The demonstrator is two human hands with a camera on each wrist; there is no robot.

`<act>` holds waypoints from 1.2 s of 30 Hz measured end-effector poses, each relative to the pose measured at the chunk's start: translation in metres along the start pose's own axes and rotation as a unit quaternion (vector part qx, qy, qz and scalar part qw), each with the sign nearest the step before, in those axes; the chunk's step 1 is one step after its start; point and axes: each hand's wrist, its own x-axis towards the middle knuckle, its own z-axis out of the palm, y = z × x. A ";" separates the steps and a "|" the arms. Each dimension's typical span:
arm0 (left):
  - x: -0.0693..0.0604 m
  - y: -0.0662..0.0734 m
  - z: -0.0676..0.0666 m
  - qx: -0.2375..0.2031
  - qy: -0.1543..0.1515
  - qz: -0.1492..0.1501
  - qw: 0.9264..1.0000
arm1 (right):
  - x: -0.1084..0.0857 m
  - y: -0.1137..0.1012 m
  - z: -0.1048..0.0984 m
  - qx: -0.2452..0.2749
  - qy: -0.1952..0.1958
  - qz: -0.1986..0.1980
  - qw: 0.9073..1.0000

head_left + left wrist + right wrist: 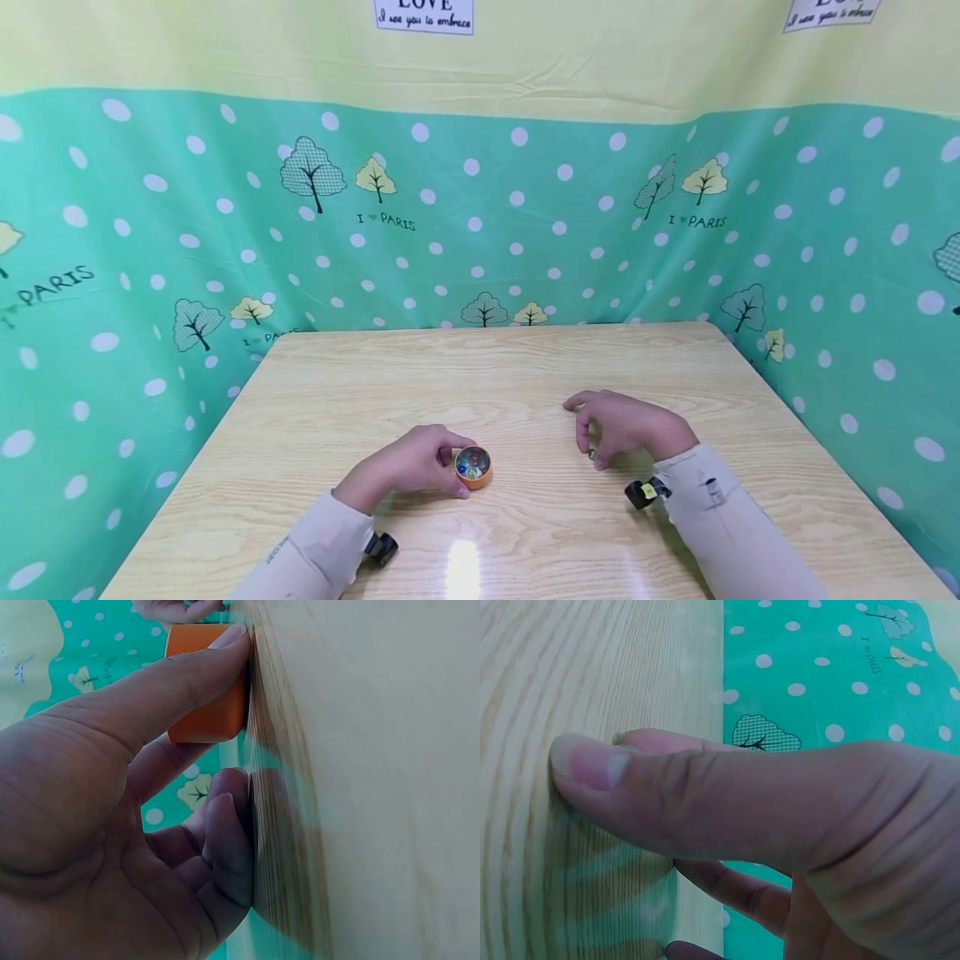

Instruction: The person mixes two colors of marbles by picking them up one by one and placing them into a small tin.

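A small round orange cup (483, 482) stands upright on the wooden table, with several small coloured balls, perhaps marbles, inside. The thumb and a finger of my left hand (416, 460) grip it from the left. In the left wrist view the thumb lies along the wall of the orange cup (206, 724), and other fingers curl near the tabletop. Over to the right, my right hand (622, 425) pinches a small greenish marble (592, 454) low at the table surface. In the right wrist view the thumb hides nearly all of that marble.
The light wooden table (420, 367) runs back to a green dotted curtain (517, 225), which also hangs along both sides. A small black camera is strapped to each wrist. Glare from a light shows on the table's front part.
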 end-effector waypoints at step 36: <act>0.000 -0.002 0.001 -0.003 -0.002 -0.004 1.000 | 0.008 -0.007 0.003 -0.068 0.049 -0.043 0.996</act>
